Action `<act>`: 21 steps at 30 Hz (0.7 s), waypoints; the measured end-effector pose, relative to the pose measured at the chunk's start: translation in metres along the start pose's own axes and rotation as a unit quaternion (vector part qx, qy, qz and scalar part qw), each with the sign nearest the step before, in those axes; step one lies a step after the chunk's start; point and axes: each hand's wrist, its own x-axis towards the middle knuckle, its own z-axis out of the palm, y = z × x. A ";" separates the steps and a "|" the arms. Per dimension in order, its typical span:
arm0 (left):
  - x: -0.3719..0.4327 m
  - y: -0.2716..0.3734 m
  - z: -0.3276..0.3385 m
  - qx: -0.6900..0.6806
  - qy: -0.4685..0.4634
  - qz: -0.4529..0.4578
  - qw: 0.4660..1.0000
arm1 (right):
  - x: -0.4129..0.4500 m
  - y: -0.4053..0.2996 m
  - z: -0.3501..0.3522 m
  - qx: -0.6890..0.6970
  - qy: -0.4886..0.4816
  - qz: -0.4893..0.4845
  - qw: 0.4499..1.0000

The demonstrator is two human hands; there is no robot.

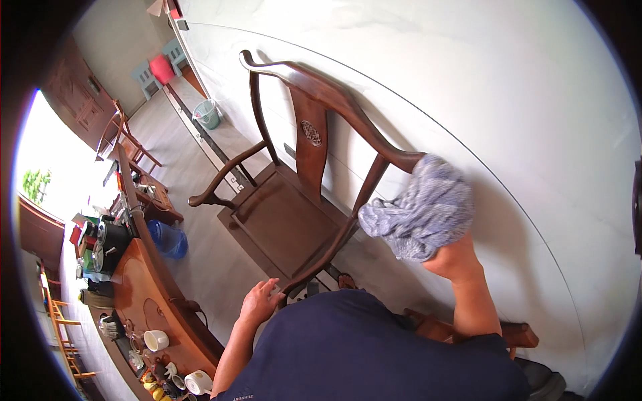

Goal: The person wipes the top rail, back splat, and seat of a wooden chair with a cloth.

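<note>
A dark wooden armchair with a yoke-shaped top rail and a carved medallion on its back splat stands before me against the wall. My right hand grips a bunched blue-grey cloth, which covers the near end of the top rail. The cloth hides most of the fingers. Beside the front end of the near armrest is my left hand, fingers apart and holding nothing. Whether it touches the armrest, I cannot tell.
On the left runs a wooden tea table bearing white cups, a black kettle and other teaware. A blue plastic bin stands beside it. Farther off are a bucket and another wooden chair. White wall panels rise on the right.
</note>
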 end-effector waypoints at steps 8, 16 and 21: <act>0.001 -0.002 0.005 -0.027 0.001 0.021 0.999 | 0.050 0.060 0.054 -0.202 0.083 0.000 0.976; -0.010 0.026 -0.030 -0.131 0.033 0.044 0.990 | 0.059 -0.002 0.099 -0.043 0.183 -0.096 0.977; 0.008 0.084 -0.061 -0.235 0.091 0.141 0.957 | 0.047 -0.044 0.097 0.092 0.161 -0.156 0.970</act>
